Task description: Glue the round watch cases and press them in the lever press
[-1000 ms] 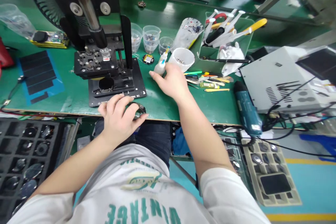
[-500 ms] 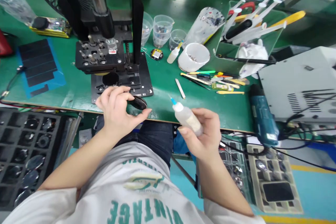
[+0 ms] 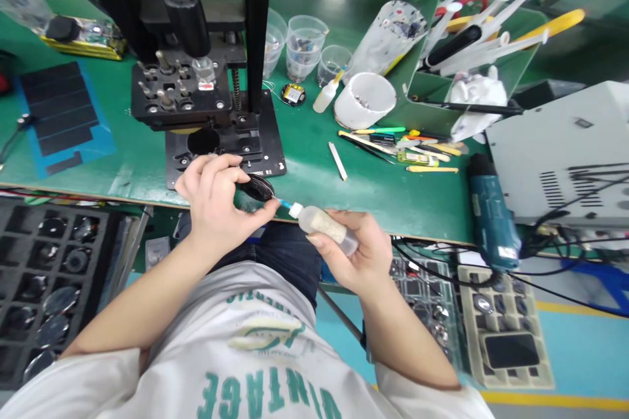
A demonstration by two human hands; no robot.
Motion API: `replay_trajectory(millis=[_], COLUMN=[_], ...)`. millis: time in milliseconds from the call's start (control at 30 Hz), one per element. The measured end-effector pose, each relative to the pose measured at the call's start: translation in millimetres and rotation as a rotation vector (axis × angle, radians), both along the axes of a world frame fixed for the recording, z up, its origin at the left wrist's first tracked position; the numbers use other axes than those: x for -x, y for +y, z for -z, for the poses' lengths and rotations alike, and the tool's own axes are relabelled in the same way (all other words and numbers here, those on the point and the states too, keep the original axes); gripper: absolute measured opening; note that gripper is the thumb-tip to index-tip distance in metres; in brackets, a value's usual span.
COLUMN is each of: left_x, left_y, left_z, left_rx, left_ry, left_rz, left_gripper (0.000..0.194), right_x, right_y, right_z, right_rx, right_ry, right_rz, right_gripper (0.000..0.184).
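Note:
Between the thumb and fingers of my left hand (image 3: 221,200) is a small dark oval part (image 3: 258,188), tilted, its exact kind unclear. It is held just in front of the black press base (image 3: 265,150). My right hand (image 3: 361,249) is wrapped round a translucent squeeze bottle (image 3: 327,228) with a white cap and a blue needle tip (image 3: 284,203). The needle points left and reaches the right edge of the dark part, close to my left thumb. Whether it touches the part I cannot tell.
A black hand press (image 3: 181,78) stands at the left. Clear plastic cups (image 3: 304,46), a white tub (image 3: 366,101) and several small tools (image 3: 417,150) lie behind. A teal heat gun (image 3: 494,222) hangs at the right edge. Parts trays (image 3: 506,334) sit below the bench.
My right hand has moved left with the squeeze bottle, bringing its needle to the dark part. The left hand keeps its hold almost in place. The view has shifted slightly.

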State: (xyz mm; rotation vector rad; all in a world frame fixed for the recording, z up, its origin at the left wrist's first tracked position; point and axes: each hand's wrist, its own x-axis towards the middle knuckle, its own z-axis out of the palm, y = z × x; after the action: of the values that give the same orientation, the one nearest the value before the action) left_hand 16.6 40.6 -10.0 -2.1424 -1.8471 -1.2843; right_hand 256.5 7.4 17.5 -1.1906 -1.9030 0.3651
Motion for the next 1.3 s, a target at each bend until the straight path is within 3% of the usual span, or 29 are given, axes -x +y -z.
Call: replay_trajectory(millis=[700, 867, 967, 1067, 1200, 1300], left_x=[0, 1, 2, 2, 0, 1], left_y=[2, -1, -4, -7, -8, -9], left_z=[4.6, 8.3, 10.1, 10.0, 8.2, 8.0], left_rx=[-0.056, -0.101, -0.164, -0.250, -0.299, -0.293], left_ry=[-0.004, -0.005, 0.035, 0.107, 0.166, 0.180], left_rz=[0.016, 0.057, 0.101, 0.141, 0.167, 0.163], left_gripper=[0.047, 0.046, 0.040, 0.038, 0.038, 0.037], right_x=[-1, -12, -15, -10, 8, 20], right_y=[-7, -7, 18, 63, 125, 151], right_z=[4.7, 0.1, 1.2, 7.3, 13.2, 11.3], right_rx=[-0.012, -0.004, 0.008, 0.110, 0.149, 0.184], right_ry=[-0.016, 0.234, 0.366, 0.372, 0.179, 0.021], right_rz=[0.021, 0.069, 0.121, 0.069, 0.015, -0.009], right_gripper=[0.028, 0.032, 0.043, 0.052, 0.046, 0.043])
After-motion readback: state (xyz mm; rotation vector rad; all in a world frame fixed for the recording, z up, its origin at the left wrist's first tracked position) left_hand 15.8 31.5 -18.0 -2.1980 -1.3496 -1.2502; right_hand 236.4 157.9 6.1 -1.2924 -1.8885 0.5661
